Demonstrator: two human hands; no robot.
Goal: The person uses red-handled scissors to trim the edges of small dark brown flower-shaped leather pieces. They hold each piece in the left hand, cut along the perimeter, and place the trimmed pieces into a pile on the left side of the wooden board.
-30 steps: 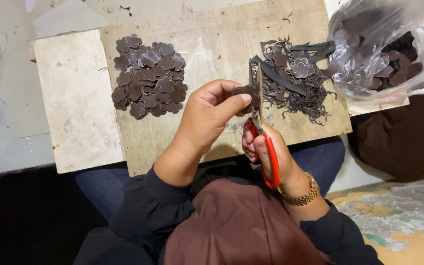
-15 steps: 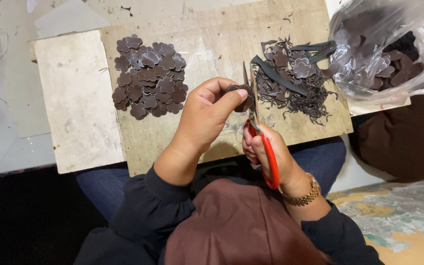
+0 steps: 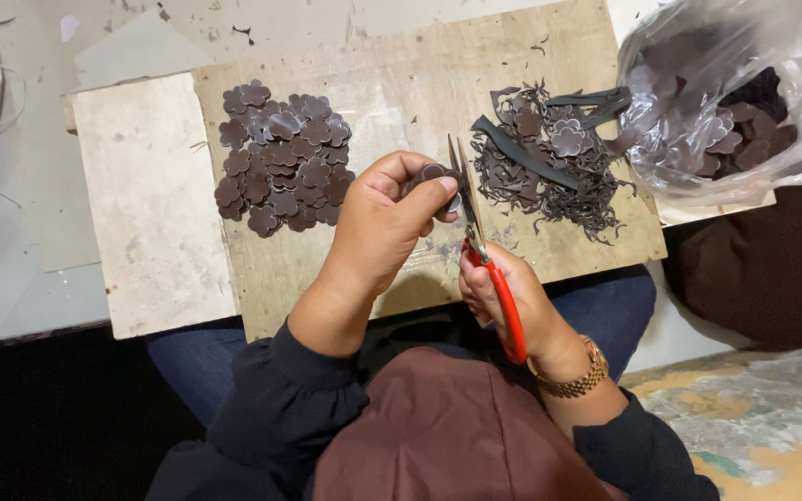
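Left hand (image 3: pixel 384 223) grip pinching dark flower-shaped piece (image 3: pixel 434 173) at fingertips, right hand (image 3: pixel 503 295) grip clenched on red-handled scissors (image 3: pixel 485 260), blades beside piece

one scissors (image 3: pixel 485 260), two boards (image 3: pixel 150 204), one plastic bag (image 3: pixel 744 83), two hands (image 3: pixel 387 223)

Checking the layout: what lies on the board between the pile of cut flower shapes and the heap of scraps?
In the head view, the left hand with a dark piece and the scissors sit between the flower pile and scraps.

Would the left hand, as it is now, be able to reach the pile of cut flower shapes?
Probably yes: the pile of flower shapes lies just beside the left hand with bare board between, though it pinches a small dark piece.
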